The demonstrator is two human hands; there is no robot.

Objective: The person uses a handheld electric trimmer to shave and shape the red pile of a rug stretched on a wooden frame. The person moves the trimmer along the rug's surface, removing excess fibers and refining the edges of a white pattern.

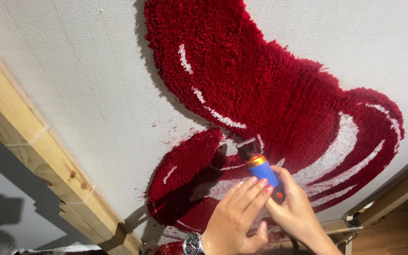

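A small handheld trimmer [259,165] with a blue ribbed grip, an orange band and a dark head points toward eleven o'clock, its head pressed against the pile. A red light glows low on its body. The tufted red rug [270,94] stands stretched on pale backing cloth, thick and shaggy, with white curved streaks running through it. The trimmer's head meets the rug at a bare gap between the big red mass and the smaller red patch at seven o'clock.

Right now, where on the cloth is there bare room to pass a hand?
The white cloth is bare between the wooden frame and the red tufted pile. It is crowded where both hands, left hand and right hand, hold the blue tool.
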